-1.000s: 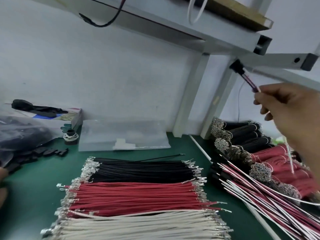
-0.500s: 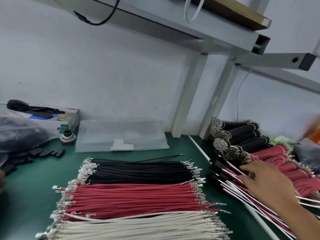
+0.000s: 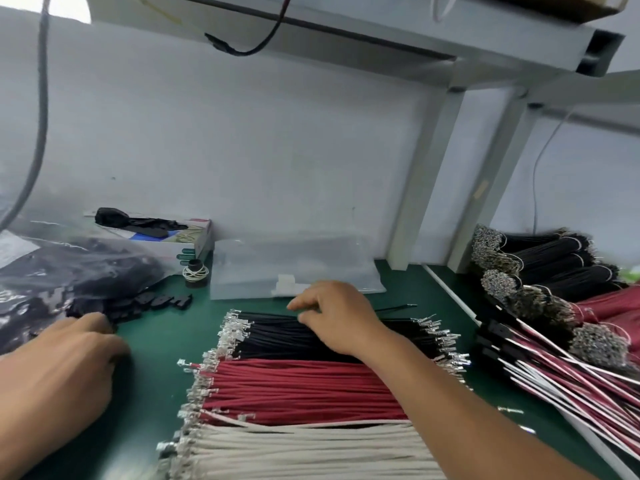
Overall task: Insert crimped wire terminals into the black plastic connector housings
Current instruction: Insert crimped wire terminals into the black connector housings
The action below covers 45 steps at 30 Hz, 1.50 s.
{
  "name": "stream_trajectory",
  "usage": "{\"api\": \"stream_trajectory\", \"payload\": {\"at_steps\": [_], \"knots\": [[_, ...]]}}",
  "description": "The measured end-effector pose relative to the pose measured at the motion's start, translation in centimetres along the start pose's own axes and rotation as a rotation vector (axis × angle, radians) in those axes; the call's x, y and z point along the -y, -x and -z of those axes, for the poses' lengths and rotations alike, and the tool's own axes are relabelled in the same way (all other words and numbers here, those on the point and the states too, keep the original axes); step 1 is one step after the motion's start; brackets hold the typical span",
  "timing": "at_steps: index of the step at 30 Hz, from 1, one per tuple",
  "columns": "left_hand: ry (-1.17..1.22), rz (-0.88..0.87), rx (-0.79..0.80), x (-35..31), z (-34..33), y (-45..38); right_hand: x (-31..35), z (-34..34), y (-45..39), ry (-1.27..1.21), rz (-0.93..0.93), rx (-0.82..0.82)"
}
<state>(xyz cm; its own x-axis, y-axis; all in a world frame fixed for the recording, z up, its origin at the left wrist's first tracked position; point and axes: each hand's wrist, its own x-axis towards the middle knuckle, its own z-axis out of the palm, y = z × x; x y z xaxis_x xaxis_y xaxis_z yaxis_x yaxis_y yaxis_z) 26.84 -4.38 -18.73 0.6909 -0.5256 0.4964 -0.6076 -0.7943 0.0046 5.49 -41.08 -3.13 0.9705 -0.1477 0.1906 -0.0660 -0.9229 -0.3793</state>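
Right hand is over the black wires, fingers curled, tips pinching at the top strands, likely picking one out. Left hand reaches the loose black housings by the bag; its fingertips are blurred, can't tell the grip. Red wires and white wires lie nearer; finished assemblies crowd the right.

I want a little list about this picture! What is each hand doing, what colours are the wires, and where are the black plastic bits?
left hand: reaching the loose housings, grip not visible
right hand: on the black wires, fingers curled at the far edge
wire rows, far to near: black, red wires, white wires
mat: green
finished sets: piled at the right
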Motion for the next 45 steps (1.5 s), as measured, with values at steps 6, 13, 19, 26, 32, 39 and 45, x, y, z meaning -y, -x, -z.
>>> {"api": "stream_trajectory", "payload": {"at_steps": [6, 13, 19, 26, 32, 39, 45], "knots": [[0.117, -0.031, -0.139, -5.5, 5.6, -0.2, 0.6, -2.3, -2.8, 0.057, -0.044, 0.112], [0.268, 0.111, -0.219, -11.1, 10.6, 0.2, 0.5, -1.6, -2.1, 0.217, 0.171, -0.094], [0.335, 0.113, -0.255, -13.8, 12.7, 0.5, 0.7, 0.5, -1.1, 0.485, 0.36, -0.157], [0.462, 0.173, -0.212, -14.3, 13.4, 0.7, 1.7, 1.6, -0.1, 0.554, 0.38, -0.217], [1.05, 0.192, -0.162, -15.8, 13.4, 0.7, 2.4, 1.5, 5.1, 0.306, 0.456, -0.557], [1.158, 0.105, -0.037, -17.7, 13.8, 1.5, 2.1, -0.8, 9.0, 0.1, 0.426, -0.573], [1.047, 0.03, -0.076, -18.7, 14.2, 1.7, 2.4, -1.4, 9.1, -0.093, 0.409, -0.543]]}}
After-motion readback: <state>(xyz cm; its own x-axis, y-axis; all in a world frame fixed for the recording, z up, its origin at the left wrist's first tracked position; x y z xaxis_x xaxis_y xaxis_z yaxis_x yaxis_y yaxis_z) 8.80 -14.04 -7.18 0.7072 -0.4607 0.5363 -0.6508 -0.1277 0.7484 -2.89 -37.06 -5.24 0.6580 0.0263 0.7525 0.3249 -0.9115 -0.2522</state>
